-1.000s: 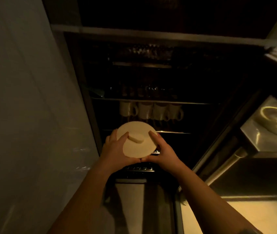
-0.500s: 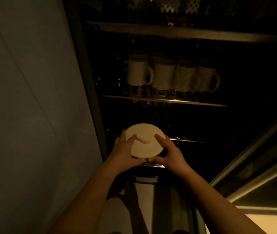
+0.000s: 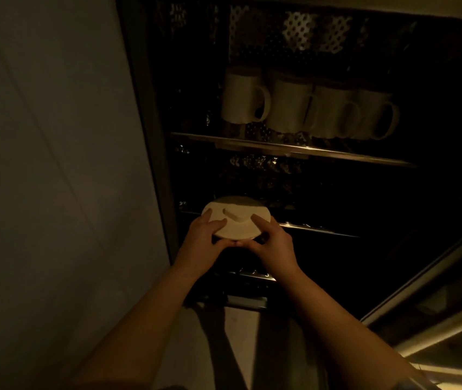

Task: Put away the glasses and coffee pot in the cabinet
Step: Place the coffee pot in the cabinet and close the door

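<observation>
Hands first: the left hand (image 3: 206,237) and the right hand (image 3: 273,243) both grip a round, pale, lidded vessel, apparently the coffee pot (image 3: 235,218), with thumbs laid over its lid either side of the raised bar handle (image 3: 237,216) and fingers curled out of sight beneath. It sits between the two hands, just at the front edge of a wire shelf (image 3: 317,229) inside the dark cabinet (image 3: 145,114); whether its base already touches that shelf cannot be told in this gloom.

Judged from this, the step in hand is setting the pot down on the shelf ahead of the fingers. Doing it well means keeping it level, easing it forward until the whole base is past the shelf's front rail, then lowering it and slipping the fingers out sideways. Above the hands, a row of pale mugs (image 3: 306,108) stands on the next shelf up, so lifting high is best avoided. The body below the lid is hidden, so clearance should be felt for.
</observation>
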The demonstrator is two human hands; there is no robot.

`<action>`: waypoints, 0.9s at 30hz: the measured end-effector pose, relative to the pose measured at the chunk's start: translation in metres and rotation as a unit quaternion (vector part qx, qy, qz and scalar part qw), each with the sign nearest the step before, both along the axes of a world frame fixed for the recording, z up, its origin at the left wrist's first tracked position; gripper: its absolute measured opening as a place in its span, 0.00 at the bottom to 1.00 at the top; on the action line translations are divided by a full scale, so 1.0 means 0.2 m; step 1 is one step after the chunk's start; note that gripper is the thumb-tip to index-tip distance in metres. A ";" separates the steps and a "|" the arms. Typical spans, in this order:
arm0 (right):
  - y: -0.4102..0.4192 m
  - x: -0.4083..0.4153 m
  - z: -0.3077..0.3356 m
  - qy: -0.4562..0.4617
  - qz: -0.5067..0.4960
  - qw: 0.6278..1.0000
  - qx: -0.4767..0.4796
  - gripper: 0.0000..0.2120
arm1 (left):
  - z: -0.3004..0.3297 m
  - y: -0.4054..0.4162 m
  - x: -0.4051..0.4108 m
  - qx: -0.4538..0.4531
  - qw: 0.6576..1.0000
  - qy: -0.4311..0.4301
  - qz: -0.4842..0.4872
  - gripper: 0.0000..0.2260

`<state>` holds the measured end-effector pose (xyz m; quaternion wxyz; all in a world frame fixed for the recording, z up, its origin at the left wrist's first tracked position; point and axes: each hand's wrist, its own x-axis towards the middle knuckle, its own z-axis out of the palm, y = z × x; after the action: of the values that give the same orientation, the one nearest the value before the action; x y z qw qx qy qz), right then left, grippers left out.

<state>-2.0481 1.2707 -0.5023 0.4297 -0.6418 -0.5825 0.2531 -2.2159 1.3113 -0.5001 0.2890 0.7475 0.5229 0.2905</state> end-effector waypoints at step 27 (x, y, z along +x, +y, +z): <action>0.29 -0.05 -0.05 -0.192 -0.036 0.978 -0.072 0.27 | -0.03 0.26 0.03 0.081 0.953 0.290 -0.017 0.30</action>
<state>-2.0590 1.3291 -0.5129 0.2710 -0.7284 -0.6109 0.1507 -2.2096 1.3638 -0.5061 0.0680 0.8294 0.5459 0.0973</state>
